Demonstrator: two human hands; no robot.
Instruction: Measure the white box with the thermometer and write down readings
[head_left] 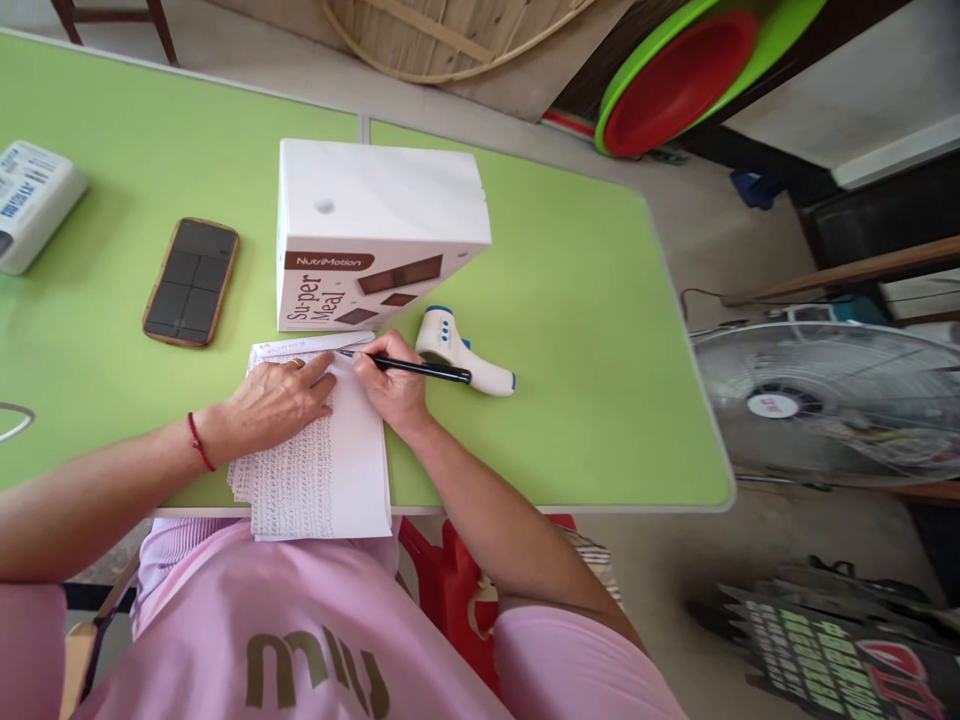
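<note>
My right hand (394, 385) grips a black pen (431, 369), its tip touching the upper part of a sheet of paper (360, 460). Handwriting covers the left part of this sheet, while its right part is blank. Other sheets lie beneath it, and the stack hangs slightly over the table's near edge. My left hand (289, 400) lies flat on the paper, fingers stretched toward the pen tip, with a ring on one finger and a red bracelet at the wrist. Right behind the paper stands a white NutriMotion box (382, 220). Beside my right hand lies a white and blue infrared thermometer (461, 352).
On the green table (585, 330), a smartphone (192, 282) lies left of the box. A white device with a printed label (37, 205) sits at the far left. A fan (780, 404) stands beyond the right edge, and a red plastic stool (450, 585) is under the near edge.
</note>
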